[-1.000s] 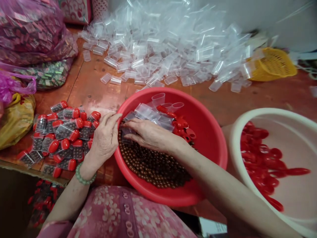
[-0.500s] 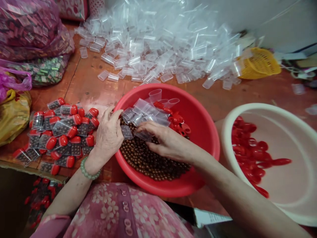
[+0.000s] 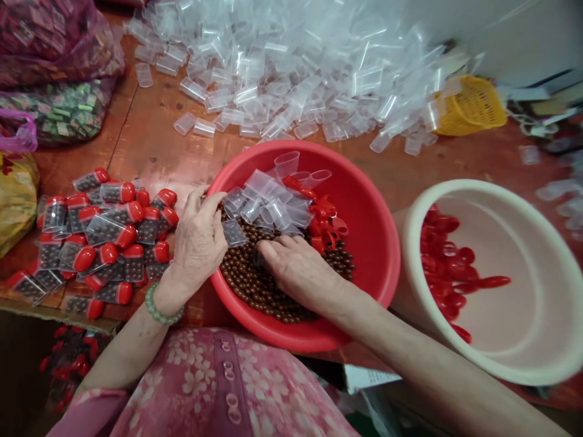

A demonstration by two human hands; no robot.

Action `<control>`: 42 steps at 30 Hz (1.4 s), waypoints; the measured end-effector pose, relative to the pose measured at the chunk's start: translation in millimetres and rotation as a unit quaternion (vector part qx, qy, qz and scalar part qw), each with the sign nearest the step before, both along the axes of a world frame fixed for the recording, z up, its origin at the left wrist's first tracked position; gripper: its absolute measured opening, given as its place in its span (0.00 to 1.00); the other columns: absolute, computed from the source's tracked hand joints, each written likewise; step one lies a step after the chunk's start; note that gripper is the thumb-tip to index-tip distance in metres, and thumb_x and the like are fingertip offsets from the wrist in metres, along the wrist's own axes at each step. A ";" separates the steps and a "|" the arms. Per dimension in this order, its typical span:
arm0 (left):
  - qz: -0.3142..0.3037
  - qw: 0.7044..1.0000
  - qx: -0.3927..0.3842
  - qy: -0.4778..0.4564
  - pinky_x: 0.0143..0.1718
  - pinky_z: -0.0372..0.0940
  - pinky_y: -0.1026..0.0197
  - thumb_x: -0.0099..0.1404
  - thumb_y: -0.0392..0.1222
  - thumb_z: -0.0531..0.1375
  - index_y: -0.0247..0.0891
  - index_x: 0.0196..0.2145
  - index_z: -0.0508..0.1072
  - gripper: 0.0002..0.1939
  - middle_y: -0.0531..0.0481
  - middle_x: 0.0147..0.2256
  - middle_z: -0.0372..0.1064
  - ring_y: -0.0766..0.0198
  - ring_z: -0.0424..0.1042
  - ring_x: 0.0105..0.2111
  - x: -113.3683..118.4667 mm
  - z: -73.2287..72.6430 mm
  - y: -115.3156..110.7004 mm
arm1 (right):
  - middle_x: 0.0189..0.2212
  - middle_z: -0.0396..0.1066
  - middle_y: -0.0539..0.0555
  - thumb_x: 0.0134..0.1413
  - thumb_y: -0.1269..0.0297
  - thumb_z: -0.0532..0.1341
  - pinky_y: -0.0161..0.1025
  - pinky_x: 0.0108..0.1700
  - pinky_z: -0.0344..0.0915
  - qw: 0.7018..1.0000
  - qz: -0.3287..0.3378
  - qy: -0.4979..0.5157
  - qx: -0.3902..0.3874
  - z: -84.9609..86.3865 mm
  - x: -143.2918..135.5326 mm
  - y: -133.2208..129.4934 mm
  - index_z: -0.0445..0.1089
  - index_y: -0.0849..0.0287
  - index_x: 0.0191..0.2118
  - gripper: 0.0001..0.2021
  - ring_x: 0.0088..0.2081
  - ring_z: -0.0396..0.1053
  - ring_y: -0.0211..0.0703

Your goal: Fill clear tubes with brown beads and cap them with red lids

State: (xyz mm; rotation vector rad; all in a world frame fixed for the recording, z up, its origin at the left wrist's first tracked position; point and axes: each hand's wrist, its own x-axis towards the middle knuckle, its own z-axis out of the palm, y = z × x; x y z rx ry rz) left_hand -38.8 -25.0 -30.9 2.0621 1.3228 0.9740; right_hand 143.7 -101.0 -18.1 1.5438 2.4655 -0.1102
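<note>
My left hand (image 3: 199, 240), with a green bead bracelet at the wrist, is curled at the left side of a red basin (image 3: 385, 237). At its fingers is a small clear plastic case (image 3: 234, 233); the grip is partly hidden. My right hand (image 3: 303, 270) reaches into the brown beads (image 3: 282, 308), fingers closed on another clear case (image 3: 259, 258), mostly hidden beneath them. Behind the hands, several empty clear cases (image 3: 273, 197) lie on the beads. Red caps (image 3: 324, 221) sit to their right in the basin.
Bead-filled cases with red caps (image 3: 112, 233) are heaped at left. Clear cases (image 3: 273, 79) pile up at the back, beside a yellow basket (image 3: 478, 106). A cream tub (image 3: 523, 243) holds red caps (image 3: 444, 261). Purple bags (image 3: 59, 54) stand at back left.
My right hand has moved deeper into the beads, its fingers now lower over the case. My left hand stays at the basin's side. The whole view has shifted slightly.
</note>
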 end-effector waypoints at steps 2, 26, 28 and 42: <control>-0.002 1.000 -0.004 -0.004 0.57 0.63 0.51 0.65 0.29 0.50 0.34 0.49 0.71 0.18 0.40 0.52 0.64 0.56 0.66 0.54 0.4 0.4 0.0 | 0.27 0.70 0.59 0.54 0.82 0.52 0.44 0.35 0.57 0.999 0.028 -0.037 0.011 1.5 -4.4 0.6 0.68 0.63 0.36 0.11 0.30 0.64 0.49; -0.001 0.995 0.097 0.023 0.60 0.58 0.45 0.68 0.34 0.50 0.32 0.50 0.69 0.15 0.36 0.55 0.65 0.52 0.62 0.58 -6.1 13.4 -3.0 | 0.49 0.72 0.54 0.50 0.64 0.67 0.45 0.59 0.61 0.782 -0.121 0.550 -0.268 4.7 7.2 28.6 0.69 0.58 0.48 0.18 0.52 0.69 0.44; -0.052 0.995 0.081 -0.022 0.62 0.58 0.46 0.68 0.34 0.51 0.34 0.52 0.68 0.16 0.38 0.56 0.65 0.54 0.63 0.59 -8.7 23.0 -7.4 | 0.49 0.73 0.54 0.51 0.65 0.67 0.44 0.59 0.61 0.782 -0.119 0.558 -0.251 13.8 11.8 26.0 0.70 0.58 0.49 0.18 0.51 0.69 0.44; -0.301 0.886 -0.340 -0.091 0.61 0.58 0.49 0.65 0.46 0.60 0.33 0.60 0.61 0.29 0.39 0.57 0.66 0.51 0.65 0.58 11.5 46.5 -14.0 | 0.49 0.74 0.53 0.53 0.65 0.65 0.41 0.55 0.66 0.718 -0.127 0.642 -0.236 30.8 28.8 9.3 0.69 0.58 0.52 0.19 0.50 0.72 0.42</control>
